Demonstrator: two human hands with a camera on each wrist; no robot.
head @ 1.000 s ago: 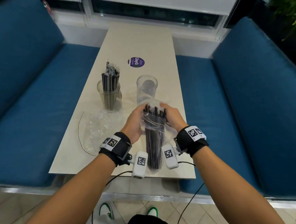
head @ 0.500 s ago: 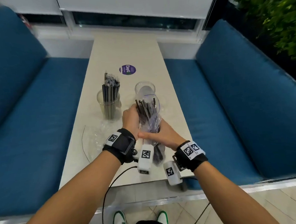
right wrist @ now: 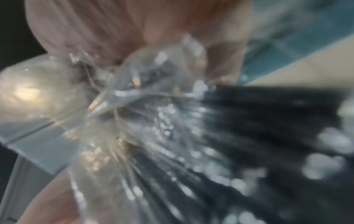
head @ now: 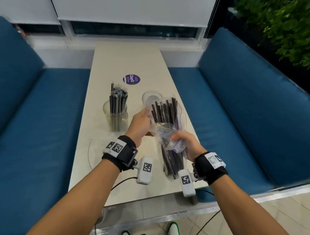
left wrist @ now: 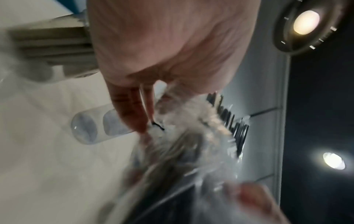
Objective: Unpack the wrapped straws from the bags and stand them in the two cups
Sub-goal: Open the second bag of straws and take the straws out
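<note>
A bundle of black wrapped straws sticks out of the top of a clear bag held above the table's near end. My left hand pinches the bag's upper left edge beside the straw tops; in the left wrist view its fingers close on the bag. My right hand grips the bunched plastic round the bundle's middle. The right wrist view is blurred and shows crumpled bag over dark straws. An empty clear cup stands just behind the bundle. The left cup holds several straws.
The beige table runs away from me between two blue benches. A purple round sticker lies past the cups. An emptied clear bag lies flat on the table left of my left wrist.
The bundle has risen and leaned right, near the empty cup. My right hand slid down the bag and bunched the plastic, baring more of the straws. My left hand stays at the top edge.
</note>
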